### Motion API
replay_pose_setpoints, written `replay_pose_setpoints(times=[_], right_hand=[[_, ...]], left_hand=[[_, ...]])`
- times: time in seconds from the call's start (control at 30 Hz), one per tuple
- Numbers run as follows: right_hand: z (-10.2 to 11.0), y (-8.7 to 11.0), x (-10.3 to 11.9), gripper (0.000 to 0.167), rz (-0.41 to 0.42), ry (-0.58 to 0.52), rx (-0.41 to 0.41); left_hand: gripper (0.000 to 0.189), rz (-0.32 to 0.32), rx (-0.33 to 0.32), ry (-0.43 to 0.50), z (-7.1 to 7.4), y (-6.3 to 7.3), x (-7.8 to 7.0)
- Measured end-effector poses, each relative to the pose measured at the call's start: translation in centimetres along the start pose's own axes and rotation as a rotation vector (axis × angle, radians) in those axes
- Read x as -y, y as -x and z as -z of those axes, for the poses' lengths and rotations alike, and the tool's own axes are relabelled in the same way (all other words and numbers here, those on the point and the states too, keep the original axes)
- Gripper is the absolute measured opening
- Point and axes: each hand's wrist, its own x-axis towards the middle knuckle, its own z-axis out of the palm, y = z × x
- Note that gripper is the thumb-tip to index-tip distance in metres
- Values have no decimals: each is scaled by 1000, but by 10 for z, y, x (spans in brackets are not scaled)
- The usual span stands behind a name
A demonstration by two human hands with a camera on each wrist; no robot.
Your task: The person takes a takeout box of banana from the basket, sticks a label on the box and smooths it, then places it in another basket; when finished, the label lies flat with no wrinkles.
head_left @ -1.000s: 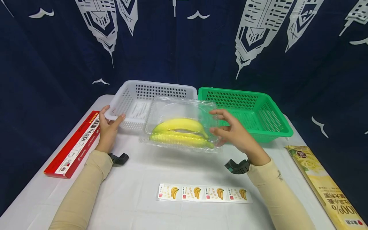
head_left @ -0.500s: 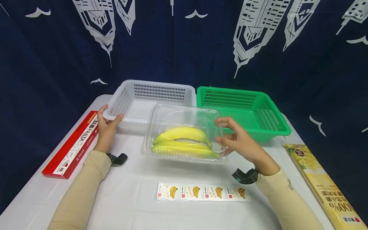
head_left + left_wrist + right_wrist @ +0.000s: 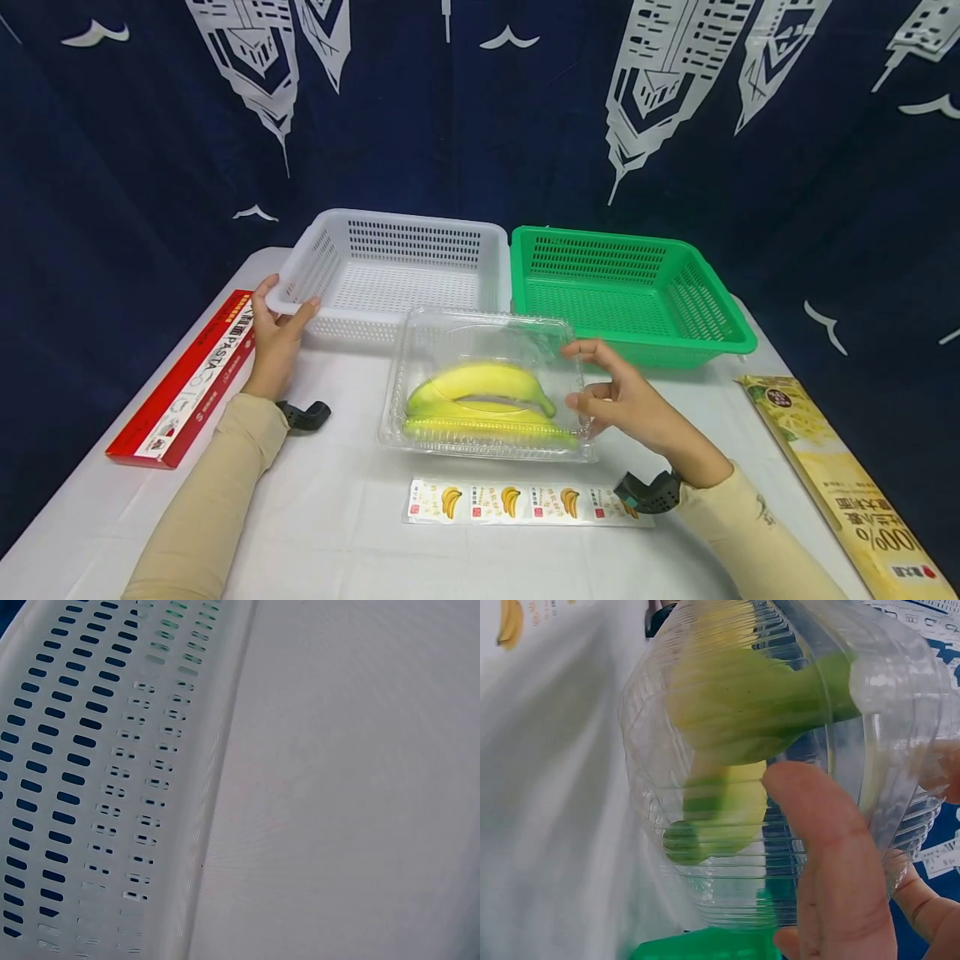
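A clear plastic clamshell box (image 3: 480, 333) with two bananas (image 3: 480, 385) inside is in the middle of the head view, in front of the baskets. My right hand (image 3: 630, 404) grips it by its right end, thumb and fingers on the plastic. In the right wrist view the thumb (image 3: 832, 847) presses the ribbed side, close beside the banana tips. At the left, my left hand (image 3: 277, 346) holds the near left corner of the white basket (image 3: 352, 323), thumb over the rim. The left wrist view shows the slotted wall (image 3: 97, 757) of that basket; the hand itself is out of that view.
A green basket (image 3: 615, 346) stands right of the white one. A strip of banana stickers (image 3: 517, 502) lies in front of the box. The red pasta box (image 3: 180, 383) is at the table's left, a yellow noodle pack (image 3: 847, 475) along its right edge.
My right hand has brought the clamshell box down and toward me, away from the baskets and nearer the sticker strip. My left hand stays at the white basket's corner.
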Motion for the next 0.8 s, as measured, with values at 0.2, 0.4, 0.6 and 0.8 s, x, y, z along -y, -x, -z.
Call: replay_pose_setpoints(times=[0.2,0.4,0.6,0.8], right_hand=[[1,6,-16,59,-11,-12,19],[4,12,-28,57,-18,-6,35],[8,14,-37,57,-40,-22,47],[15,14,-49,50,-59,-46,42]], left_hand=[[79,-2,2,5,0,0,-1],[80,8,4,3,-1,2,-2],[80,8,3,0,0,2,-3],[81,11,12,7,0,2,-2]])
